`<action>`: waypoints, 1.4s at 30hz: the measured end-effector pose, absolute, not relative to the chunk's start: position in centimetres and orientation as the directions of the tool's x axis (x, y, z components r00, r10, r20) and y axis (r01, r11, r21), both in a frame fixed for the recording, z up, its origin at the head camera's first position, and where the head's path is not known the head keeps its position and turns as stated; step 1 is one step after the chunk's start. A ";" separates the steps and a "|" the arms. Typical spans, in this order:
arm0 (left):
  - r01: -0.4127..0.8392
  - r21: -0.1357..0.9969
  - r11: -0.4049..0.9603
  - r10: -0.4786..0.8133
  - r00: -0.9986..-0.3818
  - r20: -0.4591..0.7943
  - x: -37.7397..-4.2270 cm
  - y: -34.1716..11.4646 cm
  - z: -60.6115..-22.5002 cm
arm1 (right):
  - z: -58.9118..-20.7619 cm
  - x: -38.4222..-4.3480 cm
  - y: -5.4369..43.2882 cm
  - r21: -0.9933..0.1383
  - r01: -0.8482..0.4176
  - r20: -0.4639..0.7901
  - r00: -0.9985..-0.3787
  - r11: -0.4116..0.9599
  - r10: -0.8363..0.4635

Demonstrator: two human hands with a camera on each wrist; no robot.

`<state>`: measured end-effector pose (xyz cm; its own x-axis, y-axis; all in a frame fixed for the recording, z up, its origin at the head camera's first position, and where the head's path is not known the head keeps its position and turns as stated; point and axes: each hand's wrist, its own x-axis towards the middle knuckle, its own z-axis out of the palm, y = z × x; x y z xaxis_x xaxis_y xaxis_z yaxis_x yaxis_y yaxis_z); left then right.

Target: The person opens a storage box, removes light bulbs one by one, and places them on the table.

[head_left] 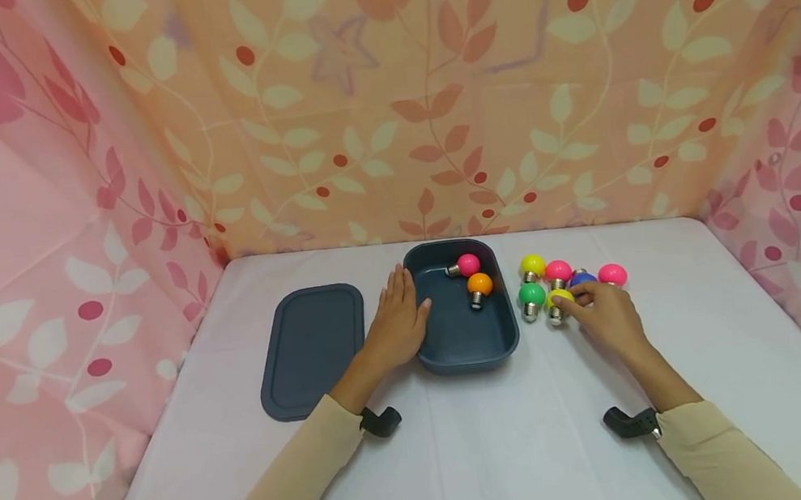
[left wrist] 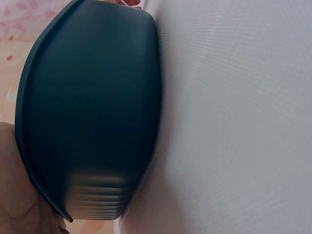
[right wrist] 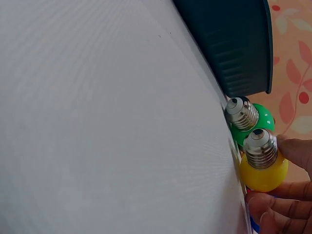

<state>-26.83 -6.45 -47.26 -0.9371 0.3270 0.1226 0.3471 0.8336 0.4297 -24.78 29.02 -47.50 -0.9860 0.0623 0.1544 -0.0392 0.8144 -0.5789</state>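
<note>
My left hand (head_left: 397, 324) lies with straight fingers along the left rim of a dark blue-grey container (head_left: 455, 348). Inside that container are a pink light bulb (head_left: 469, 265) and an orange light bulb (head_left: 480, 284). To the right of it, my right hand (head_left: 609, 318) pinches a yellow light bulb (right wrist: 264, 174) between thumb and fingers, its metal screw base pointing toward me. Just left of this bulb sits a green light bulb (head_left: 532, 295). A blue light bulb (head_left: 583, 278) is partly hidden behind the right hand's fingers.
Behind the pinched bulb are another yellow bulb (head_left: 532, 265) and a pink bulb (head_left: 558, 270), with one more pink bulb (head_left: 612, 274) farther right. A flat dark lid (head_left: 313, 349) lies left of the container on the white-covered table (head_left: 495, 452). Patterned cloth (head_left: 430, 116) hangs behind.
</note>
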 end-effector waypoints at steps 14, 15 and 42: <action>0.346 0.440 0.828 0.327 -0.937 0.121 -26.7 -6.5 -47.2 | -47.1 -24.5 29.0 -0.565 -0.043 0.167 -0.984 0.824 0.063; 0.346 0.443 0.827 0.328 -0.937 0.120 -26.7 -6.5 -47.1 | -47.1 -24.6 29.1 -0.561 -0.040 0.169 -0.983 0.827 0.066; 0.356 0.432 0.828 0.335 -0.934 0.126 -26.6 -6.5 -47.0 | -46.2 -24.3 29.4 -0.555 -0.009 0.187 -0.976 0.832 0.114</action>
